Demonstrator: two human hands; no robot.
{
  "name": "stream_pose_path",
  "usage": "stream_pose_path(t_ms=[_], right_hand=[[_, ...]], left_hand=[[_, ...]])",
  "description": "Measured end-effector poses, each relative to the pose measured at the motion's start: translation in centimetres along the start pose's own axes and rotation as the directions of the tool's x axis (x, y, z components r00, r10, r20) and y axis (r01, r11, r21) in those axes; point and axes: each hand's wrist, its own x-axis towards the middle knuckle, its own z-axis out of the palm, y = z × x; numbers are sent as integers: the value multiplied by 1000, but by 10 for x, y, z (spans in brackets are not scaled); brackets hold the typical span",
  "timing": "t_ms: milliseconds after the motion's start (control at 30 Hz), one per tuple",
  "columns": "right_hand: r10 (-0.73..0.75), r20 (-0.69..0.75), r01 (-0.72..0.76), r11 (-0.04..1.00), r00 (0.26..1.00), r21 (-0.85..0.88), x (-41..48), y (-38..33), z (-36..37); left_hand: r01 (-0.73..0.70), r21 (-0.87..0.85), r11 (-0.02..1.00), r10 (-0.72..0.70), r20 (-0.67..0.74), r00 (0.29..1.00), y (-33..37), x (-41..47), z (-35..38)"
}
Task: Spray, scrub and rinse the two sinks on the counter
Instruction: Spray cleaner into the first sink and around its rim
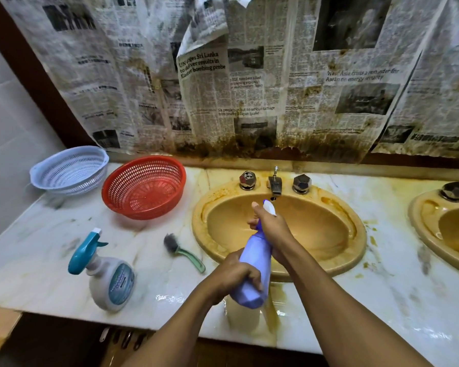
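Fingers [252,280] of both hands wrapped tight around purple spray bottle [255,268]; nozzle over left sink [355,234]

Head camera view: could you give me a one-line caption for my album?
Both hands hold a purple spray bottle aimed into a stained yellow sink, scrub brush waiting nearby.

A single wide-angle view is taken from the head, directed forward and steeply down at the surface [382,274]. The near sink [350,250] is seen close and centred; the second sink [424,234] is cut by the right edge.
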Motion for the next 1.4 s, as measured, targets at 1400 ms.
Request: stream_pose_path(t_ms=[1400], right_hand=[[-46,16,46,999,999,3,-12,-3,22]], left_hand=[[-23,30,999,24,-33,999,-5,-14,-16]])
